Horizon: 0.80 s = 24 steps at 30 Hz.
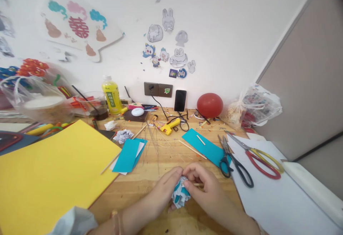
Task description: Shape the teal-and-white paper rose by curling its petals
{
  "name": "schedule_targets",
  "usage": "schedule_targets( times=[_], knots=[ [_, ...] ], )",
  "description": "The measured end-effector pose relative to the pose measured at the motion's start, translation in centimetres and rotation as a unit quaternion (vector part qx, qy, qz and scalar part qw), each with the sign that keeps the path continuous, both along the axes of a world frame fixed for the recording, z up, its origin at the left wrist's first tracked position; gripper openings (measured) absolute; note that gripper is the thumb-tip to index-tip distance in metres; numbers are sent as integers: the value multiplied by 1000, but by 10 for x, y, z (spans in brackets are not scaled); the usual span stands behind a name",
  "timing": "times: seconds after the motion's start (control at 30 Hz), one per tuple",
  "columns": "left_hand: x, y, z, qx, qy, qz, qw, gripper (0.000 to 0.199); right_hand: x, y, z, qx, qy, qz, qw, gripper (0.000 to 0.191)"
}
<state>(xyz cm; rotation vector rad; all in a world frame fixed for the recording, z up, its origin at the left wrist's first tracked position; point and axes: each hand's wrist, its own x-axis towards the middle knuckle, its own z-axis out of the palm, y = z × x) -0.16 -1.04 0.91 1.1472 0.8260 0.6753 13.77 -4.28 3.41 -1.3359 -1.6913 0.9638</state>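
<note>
A ruffled blue-and-white paper ball [181, 194], flower-like in shape, is held just above the table's front part. My left hand [166, 186] wraps its far left side, fingers closed around it. On the other side, the thumb and fingers of my right hand [205, 185] pinch the ball's upper edge. A thin wooden stick [198, 184] shows beside my right fingers; whether it joins the ball is hidden. Folded blue paper [128, 156] lies ahead on the left, and a blue strip [198, 143] with short stick pieces lies ahead on the right.
A large yellow sheet [53, 170] covers the left side. Black-handled scissors [230, 156] and red-and-yellow scissors [257, 156] rest at right near white paper [278, 199]. Farther back are a yellow glue gun [169, 126], a phone [180, 100], a red balloon [209, 105] and a drink bottle [111, 95].
</note>
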Motion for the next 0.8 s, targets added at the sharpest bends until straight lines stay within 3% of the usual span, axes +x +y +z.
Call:
schedule_targets(
  times=[0.23,0.4,0.5,0.63,0.7,0.8],
  knots=[
    [0,0,-7,16,5,-26,1000,34,4,2,6,-65,49,46,996,4],
    [-3,1,-6,63,11,-25,998,35,7,6,10,-117,114,70,984,16],
    [-2,1,-1,29,17,-7,999,37,11,9,11,-132,170,62,975,24],
    [1,1,6,-100,16,-34,994,43,17,10,14,-57,150,-25,987,22],
    [1,3,8,-129,-20,-40,991,42,18,8,16,-15,116,-17,993,15],
    [-1,5,7,-150,-68,-35,986,43,15,3,17,81,-11,56,995,11]
  ],
)
